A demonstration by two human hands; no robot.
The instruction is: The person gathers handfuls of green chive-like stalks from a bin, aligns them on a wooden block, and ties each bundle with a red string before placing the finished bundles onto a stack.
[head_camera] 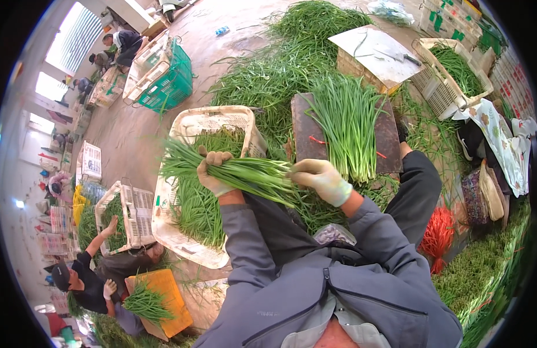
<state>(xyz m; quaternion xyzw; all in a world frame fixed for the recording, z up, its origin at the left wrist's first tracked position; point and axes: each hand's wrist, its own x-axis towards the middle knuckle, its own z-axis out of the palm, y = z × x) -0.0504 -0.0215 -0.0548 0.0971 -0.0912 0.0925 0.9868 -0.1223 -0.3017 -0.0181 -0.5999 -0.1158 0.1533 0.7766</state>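
Observation:
My left hand (214, 172), in a pale work glove, is closed around a bunch of garlic chives (255, 172) held almost level above my lap. The leafy tops stick out to the left, blurred, over a white plastic crate (188, 243) of more chives (201, 213). At the bunch's pale cut ends, the fingertips of my gloved right hand (325, 180) pinch the stalks; exactly how many is hidden. Just beyond that hand, a thick bundle of chives (349, 126) lies on a dark board (305, 126), with red ties (317, 140) showing beside and under it.
Loose chives (260, 82) are heaped on the floor ahead. A knife (411, 60) rests on a white board (373, 48) over a box. Red ties (438, 235) hang at my right, near stacked chives (477, 269). A co-worker (83, 282) sits at left beside a crate (140, 217).

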